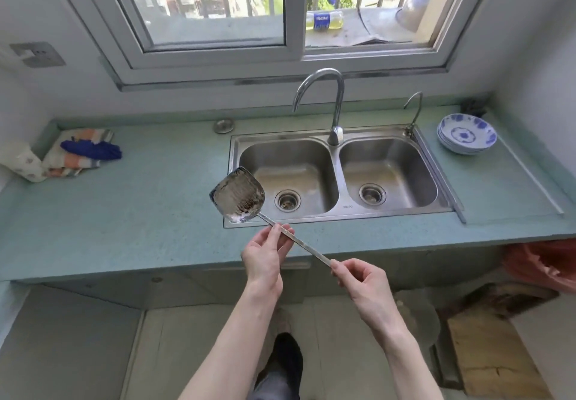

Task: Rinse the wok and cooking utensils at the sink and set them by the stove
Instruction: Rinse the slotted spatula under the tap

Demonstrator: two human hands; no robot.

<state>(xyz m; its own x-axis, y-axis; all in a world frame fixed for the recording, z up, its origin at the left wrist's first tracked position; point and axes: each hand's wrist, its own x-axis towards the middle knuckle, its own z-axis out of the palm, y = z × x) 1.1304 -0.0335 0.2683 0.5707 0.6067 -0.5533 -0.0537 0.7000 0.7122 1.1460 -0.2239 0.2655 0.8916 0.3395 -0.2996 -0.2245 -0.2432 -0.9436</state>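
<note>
A steel spatula with a stained blade hangs over the front left corner of the double sink. Its long flat handle slants down to the right. My left hand pinches the handle just below the blade. My right hand pinches the handle's far end. Both hands are in front of the counter edge. The tall faucet stands behind the divider between the two basins, and no water runs from it. No wok and no stove are in view.
A stack of blue-and-white plates sits right of the sink, near a small second tap. At the far left of the green counter lie a striped towel and a blue cloth. A red bag hangs below right.
</note>
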